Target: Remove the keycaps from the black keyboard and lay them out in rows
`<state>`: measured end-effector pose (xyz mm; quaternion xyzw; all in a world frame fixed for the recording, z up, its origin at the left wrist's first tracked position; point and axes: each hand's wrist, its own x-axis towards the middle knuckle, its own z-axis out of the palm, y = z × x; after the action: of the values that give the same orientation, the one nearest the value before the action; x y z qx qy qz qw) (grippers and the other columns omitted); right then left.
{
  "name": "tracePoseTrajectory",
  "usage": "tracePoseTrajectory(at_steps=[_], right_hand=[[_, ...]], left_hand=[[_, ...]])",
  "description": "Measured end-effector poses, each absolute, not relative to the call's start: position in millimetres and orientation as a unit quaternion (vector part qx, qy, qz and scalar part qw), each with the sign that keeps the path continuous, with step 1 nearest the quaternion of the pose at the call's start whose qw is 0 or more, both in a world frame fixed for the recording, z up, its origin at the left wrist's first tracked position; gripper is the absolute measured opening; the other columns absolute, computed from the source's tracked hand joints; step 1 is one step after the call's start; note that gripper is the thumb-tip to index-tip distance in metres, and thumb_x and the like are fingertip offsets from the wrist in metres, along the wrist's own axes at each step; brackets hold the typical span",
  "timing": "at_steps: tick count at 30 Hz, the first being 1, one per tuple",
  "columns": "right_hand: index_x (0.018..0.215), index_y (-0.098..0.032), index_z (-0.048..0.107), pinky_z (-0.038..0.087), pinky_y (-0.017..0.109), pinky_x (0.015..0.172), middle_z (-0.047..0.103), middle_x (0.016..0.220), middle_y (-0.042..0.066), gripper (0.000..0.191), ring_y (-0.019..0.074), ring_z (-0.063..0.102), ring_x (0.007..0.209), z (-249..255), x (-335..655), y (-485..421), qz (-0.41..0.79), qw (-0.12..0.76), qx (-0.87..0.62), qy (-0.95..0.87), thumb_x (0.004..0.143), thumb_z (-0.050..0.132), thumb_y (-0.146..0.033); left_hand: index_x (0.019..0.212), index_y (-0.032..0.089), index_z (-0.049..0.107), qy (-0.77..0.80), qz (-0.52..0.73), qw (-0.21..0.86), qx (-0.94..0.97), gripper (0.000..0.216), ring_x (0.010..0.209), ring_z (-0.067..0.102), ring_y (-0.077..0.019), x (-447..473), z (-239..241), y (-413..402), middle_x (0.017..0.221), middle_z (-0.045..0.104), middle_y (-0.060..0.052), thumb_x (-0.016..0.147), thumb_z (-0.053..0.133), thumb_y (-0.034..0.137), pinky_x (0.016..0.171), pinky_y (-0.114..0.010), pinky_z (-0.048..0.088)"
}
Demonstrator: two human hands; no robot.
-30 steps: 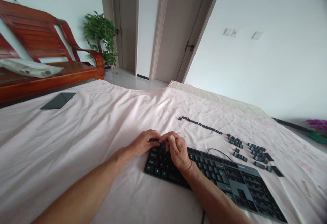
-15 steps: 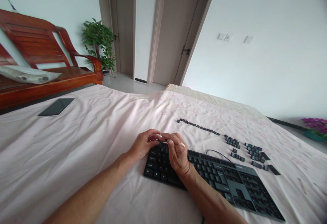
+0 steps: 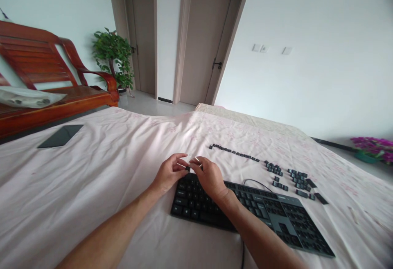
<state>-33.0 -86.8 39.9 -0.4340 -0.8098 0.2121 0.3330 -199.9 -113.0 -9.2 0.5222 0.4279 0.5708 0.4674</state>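
Observation:
A black keyboard [image 3: 215,215] lies slanted on the pink cloth, with several keys gone from its right-hand sections. Above its upper left corner, my left hand [image 3: 168,175] is closed, with a small black keycap [image 3: 187,168] between thumb and fingers. My right hand [image 3: 211,177] is close beside it, its fingertips almost meeting the left ones. It pinches a thin silvery metal tool [image 3: 197,160], mostly hidden by the fingers. To the right of my hands, loose black keycaps [image 3: 233,152] form a long row, and further right more keycaps [image 3: 274,168] lie in clusters.
The pink patterned cloth [image 3: 123,158] is wrinkled. A dark flat tablet-like device [image 3: 60,136] lies at the left. Cable loops behind and in front of the keyboard. Beyond are a wooden bench [image 3: 52,93], a leafy plant [image 3: 112,52], doors, and purple flowers [image 3: 371,144] at the right.
My hands have lifted slightly off the keyboard's upper left corner, and a keycap now shows in my left fingers. My right hand has turned, with the tool's metal now near its fingertips.

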Motion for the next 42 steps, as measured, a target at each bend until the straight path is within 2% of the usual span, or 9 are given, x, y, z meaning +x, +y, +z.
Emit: tracePoseTrajectory(at_steps=[5, 8, 13, 17, 28, 38, 42], right_hand=[[0.08, -0.023, 0.068, 0.04, 0.023, 0.063, 0.07, 0.075, -0.001, 0.009, 0.0152, 0.063, 0.07, 31, -31, -80, 0.245, 0.298, -0.429, -0.817, 0.081, 0.06, -0.027], [0.079, -0.022, 0.068, 0.039, 0.023, 0.061, 0.069, 0.073, -0.001, 0.01, 0.0145, 0.061, 0.067, 28, -19, -61, 0.257, 0.3, -0.436, -0.809, 0.08, 0.06, -0.029], [0.08, -0.019, 0.068, 0.037, 0.023, 0.062, 0.069, 0.077, 0.002, 0.015, 0.0157, 0.06, 0.071, 27, 21, -4, 0.173, 0.298, -0.554, -0.758, 0.079, 0.057, -0.029], [0.084, -0.021, 0.069, 0.035, 0.023, 0.059, 0.07, 0.08, 0.004, 0.016, 0.0169, 0.061, 0.075, 20, 42, 31, 0.135, 0.253, -0.64, -0.713, 0.078, 0.057, -0.03], [0.088, -0.025, 0.07, 0.038, 0.026, 0.064, 0.07, 0.088, 0.004, 0.017, 0.0213, 0.062, 0.085, 2, 36, 65, 0.113, 0.221, -0.673, -0.696, 0.079, 0.057, -0.031], [0.09, -0.024, 0.071, 0.038, 0.025, 0.062, 0.071, 0.086, 0.004, 0.02, 0.0206, 0.062, 0.083, 2, 35, 61, 0.116, 0.245, -0.661, -0.7, 0.078, 0.058, -0.034], [0.084, -0.017, 0.07, 0.04, 0.026, 0.064, 0.069, 0.082, 0.008, 0.032, 0.0212, 0.062, 0.08, 14, 35, 53, 0.125, 0.268, -0.645, -0.705, 0.085, 0.048, -0.041]], left_hand=[[0.117, 0.02, 0.05, 0.44, 0.569, 0.457, 0.523, 0.056, 0.074, 0.062, -0.0128, -195, -9, -114, 0.091, 0.059, -0.001, 0.067, 0.075, 0.028, 0.067, -0.024, 0.048], [0.117, 0.021, 0.052, 0.471, 0.563, 0.415, 0.537, 0.049, 0.075, 0.061, -0.0131, -195, -9, -113, 0.099, 0.06, -0.003, 0.073, 0.069, 0.032, 0.069, -0.025, 0.049], [0.115, 0.02, 0.057, 0.543, 0.556, 0.33, 0.536, 0.038, 0.079, 0.059, -0.0145, -198, -17, -107, 0.101, 0.061, -0.004, 0.078, 0.06, 0.031, 0.073, -0.027, 0.049], [0.11, 0.019, 0.061, 0.556, 0.535, 0.328, 0.545, 0.034, 0.076, 0.059, -0.0149, -200, -24, -101, 0.095, 0.063, -0.004, 0.077, 0.058, 0.029, 0.071, -0.026, 0.048], [0.105, 0.018, 0.065, 0.57, 0.502, 0.314, 0.57, 0.029, 0.08, 0.062, -0.0177, -199, -18, -104, 0.093, 0.068, -0.005, 0.079, 0.055, 0.028, 0.076, -0.028, 0.048], [0.102, 0.019, 0.066, 0.562, 0.502, 0.311, 0.579, 0.026, 0.084, 0.063, -0.0184, -201, -23, -102, 0.094, 0.069, -0.004, 0.081, 0.054, 0.03, 0.079, -0.029, 0.048], [0.101, 0.02, 0.067, 0.554, 0.503, 0.313, 0.585, 0.024, 0.087, 0.063, -0.0185, -201, -22, -102, 0.097, 0.069, -0.004, 0.082, 0.054, 0.029, 0.081, -0.029, 0.048]])
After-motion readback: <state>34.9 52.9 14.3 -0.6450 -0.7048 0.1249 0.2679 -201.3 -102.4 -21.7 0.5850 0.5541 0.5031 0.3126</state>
